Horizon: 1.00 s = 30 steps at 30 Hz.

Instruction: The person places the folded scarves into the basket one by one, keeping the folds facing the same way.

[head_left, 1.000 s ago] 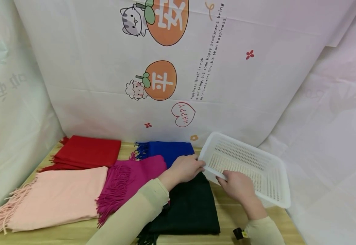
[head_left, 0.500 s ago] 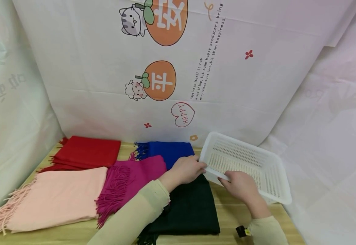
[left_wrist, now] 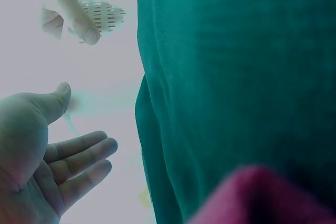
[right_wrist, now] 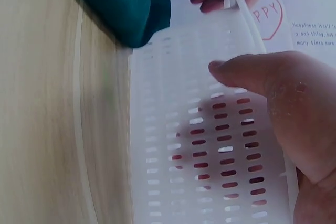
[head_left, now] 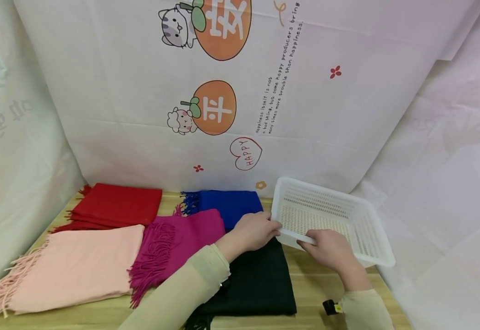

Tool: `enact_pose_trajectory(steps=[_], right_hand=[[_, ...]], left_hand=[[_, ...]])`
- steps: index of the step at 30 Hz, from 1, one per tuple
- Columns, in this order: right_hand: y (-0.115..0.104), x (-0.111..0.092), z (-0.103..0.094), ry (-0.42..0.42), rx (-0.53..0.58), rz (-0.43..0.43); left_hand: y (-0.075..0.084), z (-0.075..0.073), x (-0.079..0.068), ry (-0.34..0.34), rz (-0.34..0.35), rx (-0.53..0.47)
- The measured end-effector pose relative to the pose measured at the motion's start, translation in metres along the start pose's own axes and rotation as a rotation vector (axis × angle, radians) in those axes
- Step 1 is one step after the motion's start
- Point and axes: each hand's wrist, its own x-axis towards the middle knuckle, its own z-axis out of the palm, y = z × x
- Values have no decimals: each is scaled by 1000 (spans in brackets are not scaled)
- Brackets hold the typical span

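Note:
A white plastic basket [head_left: 377, 229] with slotted walls stands at the right of the table, its inside bare. My left hand [head_left: 256, 231] pinches the near-left rim by its corner; in the left wrist view that hand's thumb and fingers [left_wrist: 84, 166] are spread either side of the washed-out rim. Farther along the same rim my right hand [head_left: 330, 250] grips it. Its thumb [right_wrist: 241, 72] lies on the outer wall [right_wrist: 163, 93], and its fingers show as dark shapes through the slots. Below my left forearm lies a folded dark green scarf [head_left: 260, 284].
Folded scarves cover the left and middle: red [head_left: 120, 204], pale pink [head_left: 87, 266], magenta [head_left: 198, 229] and blue [head_left: 231, 201], some fringed. A printed white sheet [head_left: 306, 91] hangs behind, close to the basket. Bare wood table [head_left: 310, 298] shows at front right.
The basket has turned slightly, its right end swinging away toward the back and its gripped edge shifting a little right. Both hands have moved slightly right with it, keeping hold. The scarves lie still.

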Motion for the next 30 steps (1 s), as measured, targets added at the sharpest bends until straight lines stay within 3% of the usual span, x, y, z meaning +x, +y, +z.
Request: enact_pose_trajectory(steps=[13,30], right_hand=[[13,0,-2,5,7,-47],[19,-3,-1,13,1,-42]], left_hand=[[8,-3,-2,-7,7,8],[15,-1,-8,7,24,6]])
